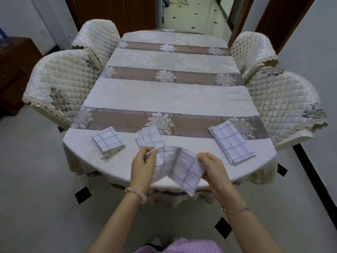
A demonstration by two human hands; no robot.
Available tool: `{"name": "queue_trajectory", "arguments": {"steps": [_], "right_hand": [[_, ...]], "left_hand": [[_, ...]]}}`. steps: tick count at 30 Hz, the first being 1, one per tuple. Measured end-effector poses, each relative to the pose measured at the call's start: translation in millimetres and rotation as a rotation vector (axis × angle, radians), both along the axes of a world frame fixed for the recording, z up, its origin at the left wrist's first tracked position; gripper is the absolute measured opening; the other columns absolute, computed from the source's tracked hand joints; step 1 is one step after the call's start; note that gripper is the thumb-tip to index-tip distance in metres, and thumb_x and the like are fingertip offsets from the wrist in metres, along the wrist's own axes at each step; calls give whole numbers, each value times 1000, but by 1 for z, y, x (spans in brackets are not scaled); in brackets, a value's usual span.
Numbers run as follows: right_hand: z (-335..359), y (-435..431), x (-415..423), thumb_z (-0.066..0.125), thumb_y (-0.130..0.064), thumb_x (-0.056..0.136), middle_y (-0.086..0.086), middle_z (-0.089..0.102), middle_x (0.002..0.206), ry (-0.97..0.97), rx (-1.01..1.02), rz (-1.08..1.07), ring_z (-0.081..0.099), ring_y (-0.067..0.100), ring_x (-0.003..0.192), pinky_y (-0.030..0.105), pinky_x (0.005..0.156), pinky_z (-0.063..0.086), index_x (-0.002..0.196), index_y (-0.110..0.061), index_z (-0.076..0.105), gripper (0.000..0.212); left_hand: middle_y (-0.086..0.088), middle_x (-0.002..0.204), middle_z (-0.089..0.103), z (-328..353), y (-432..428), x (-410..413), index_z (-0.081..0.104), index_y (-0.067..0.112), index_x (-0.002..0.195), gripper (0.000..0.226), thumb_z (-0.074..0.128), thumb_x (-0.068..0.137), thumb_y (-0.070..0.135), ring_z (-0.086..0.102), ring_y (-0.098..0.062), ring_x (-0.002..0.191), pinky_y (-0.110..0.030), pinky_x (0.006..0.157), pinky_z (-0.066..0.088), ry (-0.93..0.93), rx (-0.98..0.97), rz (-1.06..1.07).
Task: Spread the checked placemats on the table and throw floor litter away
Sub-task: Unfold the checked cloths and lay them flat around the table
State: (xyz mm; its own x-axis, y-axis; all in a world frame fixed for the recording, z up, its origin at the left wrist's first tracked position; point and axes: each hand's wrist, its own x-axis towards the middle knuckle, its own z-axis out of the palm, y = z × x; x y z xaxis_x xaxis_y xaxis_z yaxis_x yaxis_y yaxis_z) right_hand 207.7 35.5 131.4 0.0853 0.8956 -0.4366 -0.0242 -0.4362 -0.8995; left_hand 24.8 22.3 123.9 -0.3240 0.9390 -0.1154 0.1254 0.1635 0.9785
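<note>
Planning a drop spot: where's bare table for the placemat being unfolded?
Free: tablecloth middle and far stripes, between the chairs. Also the gap between middle placemat and right placemat. Crowded: near edge, around the held placemat.

The held placemat [182, 167] and the folded placemats [108, 141] are white with a thin lilac-blue check. The counter cloth [173, 99] alternates cream and taupe bands, the taupe ones carrying white flowers. The chair covers [60, 79] are cream and diamond-quilted, with grey-brown floral embroidery. The floor [36, 179] is pale tile with black diamond insets.
</note>
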Motion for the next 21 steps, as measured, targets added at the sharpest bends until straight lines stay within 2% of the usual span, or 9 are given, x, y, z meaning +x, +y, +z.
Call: {"name": "queue_trajectory", "arguments": {"steps": [2, 4, 6, 10, 13, 15, 16, 19, 21], "right_hand": [[-2, -1, 8, 60, -22, 86, 4, 62, 78, -82, 9, 55, 54, 18, 72, 29, 61, 42, 81, -13, 67, 12], [-2, -4, 12, 61, -25, 89, 10, 67, 87, -83, -10, 95, 60, 20, 76, 31, 65, 44, 93, -12, 70, 16], [-2, -7, 13, 59, -23, 91, 11, 70, 90, -49, -17, 90, 62, 19, 77, 30, 64, 48, 96, -11, 70, 17], [-10, -15, 16, 53, -28, 93, 14, 70, 112, 232, -89, 87, 66, 28, 103, 43, 88, 51, 110, -9, 68, 30], [-11, -24, 16, 55, -17, 91, 19, 70, 111, 278, -138, 136, 64, 36, 107, 43, 86, 53, 110, 0, 66, 28], [-10, -29, 13, 56, -11, 90, 20, 70, 110, 264, -140, 131, 64, 38, 106, 48, 92, 51, 106, -1, 68, 22], [-10, -31, 11, 56, -10, 90, 21, 70, 109, 265, -136, 103, 65, 38, 105, 51, 93, 51, 104, -1, 69, 20], [-10, -32, 5, 57, -8, 90, 20, 71, 106, 255, -124, 0, 68, 36, 99, 47, 85, 57, 101, 0, 67, 17], [-10, -32, 1, 57, -8, 90, 19, 72, 103, 268, -112, -31, 69, 33, 95, 43, 81, 59, 103, 1, 67, 19]], "left_hand": [[6, 76, 59, 3, 0, -10, 59, 22, 77, 14, 57, 91, 21, 50, 7, 63, -10, 63, 43, -23, -43, -34], [2, 81, 63, 2, 0, -16, 61, 21, 78, 13, 59, 90, 23, 54, -5, 75, -23, 72, 45, -56, -75, -58], [0, 82, 63, 1, -1, -18, 61, 21, 78, 13, 58, 90, 22, 54, -11, 77, -28, 73, 44, -82, -96, -51], [1, 88, 64, -6, 1, -16, 62, 15, 88, 9, 57, 91, 22, 56, -11, 81, -26, 73, 46, -119, -140, 39], [2, 93, 65, -15, 3, -21, 63, 11, 97, 15, 58, 91, 24, 59, -17, 92, -26, 75, 48, -157, -171, 133], [2, 98, 64, -20, 1, -23, 60, 13, 101, 14, 55, 92, 22, 58, -22, 101, -26, 75, 46, -86, -184, 104], [1, 105, 61, -22, -1, -23, 57, 16, 107, 17, 54, 92, 21, 56, -23, 107, -27, 79, 45, 11, -188, 66], [-1, 130, 46, -17, -12, -17, 49, 20, 124, 37, 58, 89, 26, 42, -17, 124, -25, 102, 32, 442, -41, -77], [6, 131, 46, -5, -22, -5, 51, 27, 121, 38, 58, 85, 38, 41, -8, 124, -22, 106, 30, 454, 100, -250]]}}
